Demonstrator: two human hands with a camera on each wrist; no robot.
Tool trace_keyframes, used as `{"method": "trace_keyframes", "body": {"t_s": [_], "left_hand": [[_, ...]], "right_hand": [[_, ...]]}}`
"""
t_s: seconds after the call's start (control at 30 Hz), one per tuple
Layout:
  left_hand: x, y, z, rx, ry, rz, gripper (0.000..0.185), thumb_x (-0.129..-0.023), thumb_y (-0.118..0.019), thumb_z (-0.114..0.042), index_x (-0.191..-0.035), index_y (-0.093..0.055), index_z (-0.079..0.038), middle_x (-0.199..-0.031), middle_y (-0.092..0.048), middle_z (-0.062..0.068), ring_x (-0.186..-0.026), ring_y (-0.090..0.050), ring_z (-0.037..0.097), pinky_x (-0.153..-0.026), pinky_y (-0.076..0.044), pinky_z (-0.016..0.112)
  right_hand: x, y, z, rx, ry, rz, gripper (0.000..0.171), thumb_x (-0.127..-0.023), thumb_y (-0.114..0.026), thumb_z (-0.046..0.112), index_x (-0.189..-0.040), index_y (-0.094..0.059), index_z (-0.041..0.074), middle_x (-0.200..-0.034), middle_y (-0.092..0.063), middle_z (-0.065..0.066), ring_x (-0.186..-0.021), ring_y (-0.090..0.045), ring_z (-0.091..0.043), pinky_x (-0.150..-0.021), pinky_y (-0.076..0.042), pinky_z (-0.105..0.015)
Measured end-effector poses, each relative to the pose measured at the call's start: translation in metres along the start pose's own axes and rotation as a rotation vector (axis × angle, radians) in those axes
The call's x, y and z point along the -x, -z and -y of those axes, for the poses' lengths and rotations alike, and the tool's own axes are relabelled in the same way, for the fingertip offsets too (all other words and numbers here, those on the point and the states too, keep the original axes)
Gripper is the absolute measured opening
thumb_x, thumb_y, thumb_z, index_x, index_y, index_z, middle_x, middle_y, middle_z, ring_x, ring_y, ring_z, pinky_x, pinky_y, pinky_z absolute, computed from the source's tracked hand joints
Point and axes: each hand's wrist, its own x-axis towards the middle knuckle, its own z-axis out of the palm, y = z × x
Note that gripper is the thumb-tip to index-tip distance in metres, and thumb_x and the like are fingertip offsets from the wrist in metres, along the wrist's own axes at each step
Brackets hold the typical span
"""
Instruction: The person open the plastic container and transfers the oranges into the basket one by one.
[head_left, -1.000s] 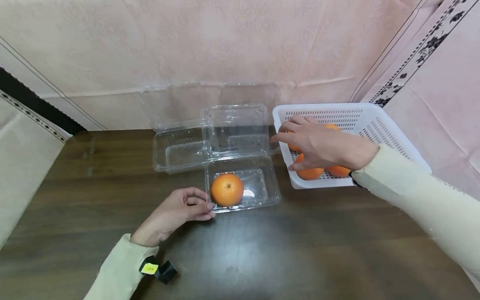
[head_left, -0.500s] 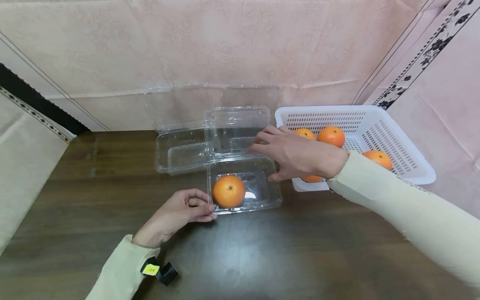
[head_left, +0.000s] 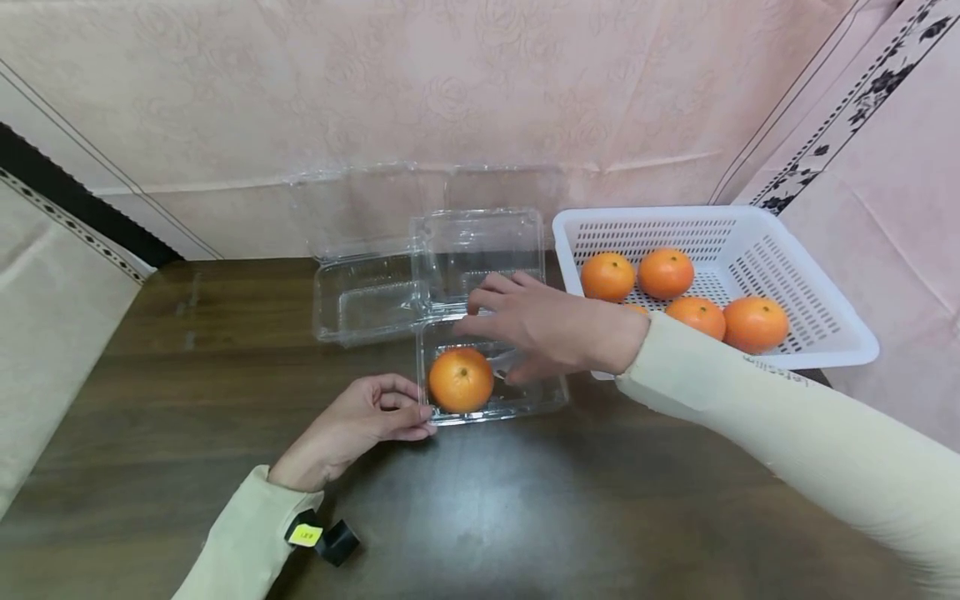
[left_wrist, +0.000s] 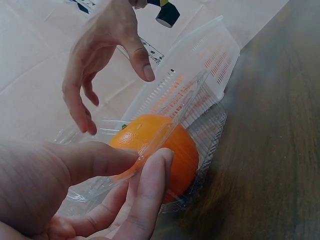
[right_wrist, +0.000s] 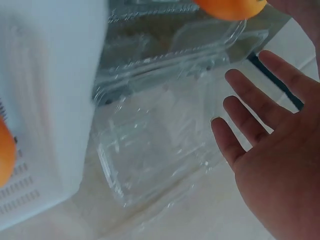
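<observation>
My left hand (head_left: 360, 429) pinches the near left corner of a clear plastic clamshell box (head_left: 553, 398) between thumb and fingers; the left wrist view shows the thumb (left_wrist: 100, 161) pressed on the thin rim. A single orange (head_left: 461, 380) sits in the left part of the box's base. Over the right part hovers my right hand (head_left: 547, 329), fingers spread and nothing in the palm. The right wrist view shows those fingers (right_wrist: 252, 102) loosely extended, with the raised clear lid (right_wrist: 155, 135) beyond them.
A white perforated basket (head_left: 821, 279) holding several oranges (head_left: 666, 273) stands to the right, partly behind my right forearm. Behind the box, on the left, is another open clear clamshell box (head_left: 363, 304). A pink cloth (head_left: 480, 92) hangs along the back of the dark wooden table (head_left: 480, 517).
My right hand has moved left from above the basket to over the box, uncovering the oranges in the basket. My left hand keeps its grip on the box corner.
</observation>
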Motion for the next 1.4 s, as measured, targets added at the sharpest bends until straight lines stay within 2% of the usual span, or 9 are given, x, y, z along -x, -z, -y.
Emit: {"method": "trace_keyframes", "body": {"t_s": [0.1,0.27,0.47,0.87,1.0,1.1,1.2,1.4], "left_hand": [[0.0,0.0,0.001,0.008,-0.003,0.011,0.034,-0.099,-0.067,-0.006,-0.124,-0.051,0.011,-0.104,-0.075,0.014,-0.091,-0.076,0.018,-0.088,-0.065,0.032],[0.001,0.001,0.001,0.014,-0.008,0.023,0.034,-0.098,-0.066,-0.006,-0.124,-0.051,0.011,-0.104,-0.075,0.012,-0.092,-0.076,0.018,-0.089,-0.064,0.032],[0.001,0.001,0.0,0.008,-0.009,0.023,0.034,-0.099,-0.066,-0.006,-0.124,-0.05,0.011,-0.104,-0.075,0.013,-0.092,-0.076,0.018,-0.09,-0.064,0.033],[0.0,0.0,0.0,0.013,-0.024,0.022,0.035,-0.099,-0.065,-0.004,-0.125,-0.049,0.013,-0.107,-0.074,0.018,-0.092,-0.076,0.019,-0.088,-0.065,0.032],[0.001,0.0,0.0,0.009,-0.023,0.025,0.036,-0.099,-0.065,-0.004,-0.126,-0.049,0.013,-0.107,-0.075,0.017,-0.092,-0.076,0.018,-0.089,-0.065,0.033],[0.001,0.0,0.0,0.011,-0.017,0.024,0.037,-0.099,-0.065,-0.004,-0.126,-0.049,0.013,-0.105,-0.075,0.014,-0.092,-0.076,0.018,-0.09,-0.064,0.034],[0.002,-0.001,0.0,0.012,-0.013,0.02,0.036,-0.098,-0.066,-0.005,-0.125,-0.049,0.013,-0.103,-0.076,0.012,-0.091,-0.076,0.018,-0.089,-0.065,0.034],[0.002,-0.001,-0.002,0.007,-0.009,0.009,0.034,-0.098,-0.067,-0.006,-0.123,-0.05,0.011,-0.101,-0.075,0.012,-0.091,-0.076,0.019,-0.089,-0.064,0.034]], "right_hand": [[-0.006,-0.003,0.008,0.023,0.028,0.019,0.081,-0.08,-0.088,0.038,-0.15,-0.048,0.028,-0.151,-0.048,-0.002,-0.142,-0.037,-0.026,-0.124,-0.035,-0.048],[-0.015,-0.008,0.017,0.071,0.069,0.023,0.082,-0.078,-0.089,0.039,-0.148,-0.048,0.028,-0.148,-0.049,-0.001,-0.138,-0.039,-0.025,-0.119,-0.041,-0.044],[-0.024,-0.016,0.022,0.045,0.101,0.041,0.078,-0.077,-0.09,0.034,-0.144,-0.051,0.028,-0.144,-0.052,0.0,-0.136,-0.041,-0.023,-0.118,-0.041,-0.043],[-0.033,-0.032,0.026,0.109,0.112,0.03,0.069,-0.08,-0.088,0.035,-0.139,-0.053,0.026,-0.139,-0.055,-0.002,-0.132,-0.045,-0.023,-0.114,-0.045,-0.041],[-0.034,-0.035,0.026,0.119,0.103,0.034,0.07,-0.081,-0.087,0.035,-0.141,-0.052,0.025,-0.141,-0.056,-0.003,-0.134,-0.046,-0.024,-0.12,-0.043,-0.043],[-0.035,-0.036,0.025,0.11,0.098,0.051,0.071,-0.082,-0.086,0.036,-0.143,-0.05,0.026,-0.142,-0.057,-0.003,-0.136,-0.045,-0.025,-0.122,-0.04,-0.044],[-0.036,-0.035,0.023,0.123,0.096,0.065,0.073,-0.08,-0.087,0.038,-0.142,-0.05,0.028,-0.142,-0.057,-0.002,-0.136,-0.044,-0.024,-0.12,-0.04,-0.043],[-0.033,-0.029,0.019,0.153,0.084,0.09,0.075,-0.08,-0.088,0.04,-0.142,-0.048,0.028,-0.143,-0.056,-0.001,-0.137,-0.044,-0.025,-0.121,-0.039,-0.045]]}}
